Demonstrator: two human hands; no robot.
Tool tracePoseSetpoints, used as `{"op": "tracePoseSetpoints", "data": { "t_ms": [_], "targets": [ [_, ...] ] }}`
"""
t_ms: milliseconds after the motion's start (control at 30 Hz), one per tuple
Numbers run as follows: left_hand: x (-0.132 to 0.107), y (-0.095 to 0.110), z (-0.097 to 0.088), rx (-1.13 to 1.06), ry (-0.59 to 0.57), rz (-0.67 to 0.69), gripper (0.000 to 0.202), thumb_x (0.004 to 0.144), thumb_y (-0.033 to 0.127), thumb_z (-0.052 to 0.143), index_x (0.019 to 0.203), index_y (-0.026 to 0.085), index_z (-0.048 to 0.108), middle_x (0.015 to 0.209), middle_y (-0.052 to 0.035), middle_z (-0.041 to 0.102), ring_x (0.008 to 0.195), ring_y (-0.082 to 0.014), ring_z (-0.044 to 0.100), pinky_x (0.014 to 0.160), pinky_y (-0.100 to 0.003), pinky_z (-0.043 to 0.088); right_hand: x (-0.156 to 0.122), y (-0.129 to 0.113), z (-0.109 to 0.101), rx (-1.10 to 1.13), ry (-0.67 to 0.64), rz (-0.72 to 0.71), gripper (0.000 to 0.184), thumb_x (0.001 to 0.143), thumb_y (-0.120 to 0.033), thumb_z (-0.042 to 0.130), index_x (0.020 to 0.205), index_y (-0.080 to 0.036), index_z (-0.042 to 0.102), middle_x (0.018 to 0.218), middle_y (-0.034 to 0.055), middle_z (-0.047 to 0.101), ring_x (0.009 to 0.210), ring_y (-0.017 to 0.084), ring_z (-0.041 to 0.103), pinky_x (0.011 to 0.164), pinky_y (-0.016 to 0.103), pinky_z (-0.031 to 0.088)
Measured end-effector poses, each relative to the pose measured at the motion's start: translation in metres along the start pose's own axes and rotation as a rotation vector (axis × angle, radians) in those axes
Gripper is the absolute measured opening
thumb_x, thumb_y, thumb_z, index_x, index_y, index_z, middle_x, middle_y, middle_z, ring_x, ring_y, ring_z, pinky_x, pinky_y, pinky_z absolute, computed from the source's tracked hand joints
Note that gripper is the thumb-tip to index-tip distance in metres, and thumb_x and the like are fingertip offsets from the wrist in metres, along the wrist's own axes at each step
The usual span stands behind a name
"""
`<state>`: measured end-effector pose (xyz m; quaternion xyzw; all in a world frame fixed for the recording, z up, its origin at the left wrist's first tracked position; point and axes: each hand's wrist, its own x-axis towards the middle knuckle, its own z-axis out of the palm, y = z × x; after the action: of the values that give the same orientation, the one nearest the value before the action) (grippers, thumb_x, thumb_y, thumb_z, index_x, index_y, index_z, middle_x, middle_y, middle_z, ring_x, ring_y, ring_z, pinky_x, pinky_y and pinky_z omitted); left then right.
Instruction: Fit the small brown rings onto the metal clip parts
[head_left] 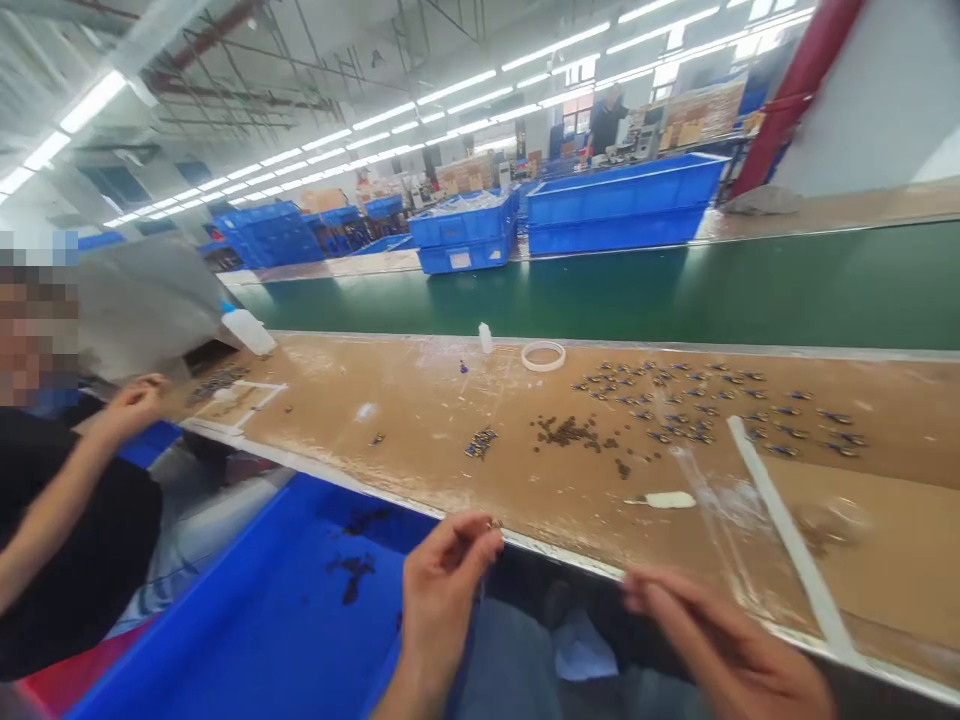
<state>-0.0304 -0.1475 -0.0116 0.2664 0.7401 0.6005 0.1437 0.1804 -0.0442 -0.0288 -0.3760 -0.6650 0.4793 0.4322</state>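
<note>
Right hand (731,650): nearest the camera, low at the bottom edge, below the workbench rim. Fingers extended together, pointing left toward the other hand. Motion blur hides the fingertips, so whether they grip anything cannot be told.
Left hand (442,580): raised just below the bench rim, thumb and forefinger pinched together at the top. Something very small and dark seems to sit at the pinch; what it is cannot be told.
Blue bin (300,620): below and left of the left hand, under the bench rim. A few dark small parts lie on its floor.
Workbench (450,470): brown, scuffed surface with a metal front rim, running left to right across the view.
Small dark parts (705,410): many pieces laid out in loose rows on the right half of the bench, well apart from both hands.
Dark heap (570,432): loose pile of tiny pieces, left of the rows.
Small cluster (481,441): a few bluish pieces, nearest on the bench to the left hand, yet apart from it.
White ring (543,356): lies flat near the far edge of the bench.
White bottle (485,338): upright, just left of the ring.
White strip (787,530): long, lying diagonally on the right part of the bench, beside clear film.
Conveyor belt (675,290): green, behind the bench.
Blue crates (622,205): stacked beyond the belt.
Co-worker's hand (135,400): at the left end of the bench, fingers curled.
</note>
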Motion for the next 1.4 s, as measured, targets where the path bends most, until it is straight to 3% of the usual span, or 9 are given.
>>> {"op": "tracePoseSetpoints", "data": {
  "t_ms": [133,333,567,900,1000,1100,1200,1300,1400],
  "targets": [
    [-0.053,0.018,0.027,-0.122,-0.117,-0.045,0.012,0.069,0.032,0.079,0.076,0.024,0.074,0.069,-0.0003,0.072,0.063,-0.0164,0.069,0.059,-0.022,0.059,-0.004,-0.031,0.029,0.294,-0.236,0.233,0.02,0.082,-0.041,0.069,0.086,-0.023,0.077,0.083,0.0045,0.074,0.07,0.016,0.069,0.066,0.021,0.057],
    [-0.074,0.023,0.029,-0.034,-0.192,-0.008,0.007,0.077,0.028,0.071,0.082,0.026,0.075,0.081,-0.0019,0.075,0.074,-0.0189,0.071,0.068,-0.026,0.06,-0.004,-0.029,0.021,0.46,-0.369,0.494,0.026,0.076,-0.045,0.076,0.08,-0.019,0.077,0.07,0.0026,0.07,0.066,0.013,0.063,0.067,0.022,0.052],
    [-0.08,0.027,0.029,0.0,-0.239,0.164,0.014,0.078,0.014,0.07,0.084,0.026,0.073,0.077,0.0014,0.074,0.07,-0.0145,0.069,0.066,-0.021,0.057,-0.01,-0.019,0.016,0.487,-0.419,0.546,0.027,0.079,-0.044,0.074,0.079,-0.017,0.075,0.07,0.0016,0.067,0.068,0.011,0.059,0.067,0.021,0.047],
    [-0.082,0.031,0.025,-0.014,-0.288,0.3,0.028,0.075,0.002,0.071,0.09,0.026,0.075,0.082,0.0025,0.077,0.077,-0.0134,0.072,0.081,-0.022,0.055,-0.009,-0.016,0.011,0.555,-0.482,0.472,0.017,0.083,-0.035,0.071,0.078,-0.019,0.075,0.07,-0.0004,0.066,0.069,0.009,0.059,0.069,0.018,0.047],
    [-0.082,0.027,0.023,-0.07,-0.251,0.158,0.018,0.076,0.008,0.073,0.084,0.024,0.076,0.081,0.0001,0.077,0.088,-0.0175,0.072,0.089,-0.025,0.054,-0.009,-0.018,0.009,0.51,-0.445,0.354,0.012,0.083,-0.032,0.072,0.077,-0.022,0.075,0.072,-0.0005,0.067,0.07,0.009,0.06,0.067,0.018,0.047],
    [-0.079,0.018,0.025,-0.265,-0.263,-0.149,0.009,0.072,0.017,0.08,0.079,0.021,0.076,0.081,-0.003,0.077,0.096,-0.0215,0.071,0.087,-0.027,0.056,-0.009,-0.022,0.006,0.405,-0.393,0.184,0.006,0.083,-0.025,0.071,0.082,-0.024,0.077,0.079,0.0004,0.069,0.074,0.011,0.063,0.068,0.019,0.049],
    [-0.074,0.009,0.031,-0.545,-0.363,-0.387,0.016,0.066,0.022,0.086,0.078,0.019,0.076,0.078,-0.0037,0.077,0.078,-0.0176,0.072,0.073,-0.023,0.057,-0.009,-0.027,0.005,0.356,-0.381,0.074,0.012,0.084,-0.018,0.069,0.087,-0.026,0.077,0.081,0.0001,0.07,0.076,0.011,0.065,0.069,0.019,0.051],
    [-0.072,0.004,0.036,-0.768,-0.398,-0.497,0.019,0.063,0.02,0.088,0.076,0.019,0.074,0.069,0.0002,0.072,0.062,-0.01,0.067,0.064,-0.018,0.054,-0.008,-0.031,0.006,0.336,-0.382,0.036,0.015,0.083,-0.014,0.069,0.087,-0.027,0.076,0.08,-0.0007,0.069,0.075,0.01,0.065,0.068,0.018,0.051],
    [-0.073,0.003,0.037,-0.873,-0.433,-0.597,0.019,0.063,0.019,0.088,0.075,0.019,0.074,0.069,0.0018,0.071,0.061,-0.007,0.064,0.064,-0.015,0.052,-0.008,-0.033,0.009,0.334,-0.387,0.024,0.015,0.084,-0.013,0.068,0.087,-0.025,0.076,0.079,-0.0009,0.068,0.073,0.01,0.065,0.068,0.018,0.05]
  ]
}}
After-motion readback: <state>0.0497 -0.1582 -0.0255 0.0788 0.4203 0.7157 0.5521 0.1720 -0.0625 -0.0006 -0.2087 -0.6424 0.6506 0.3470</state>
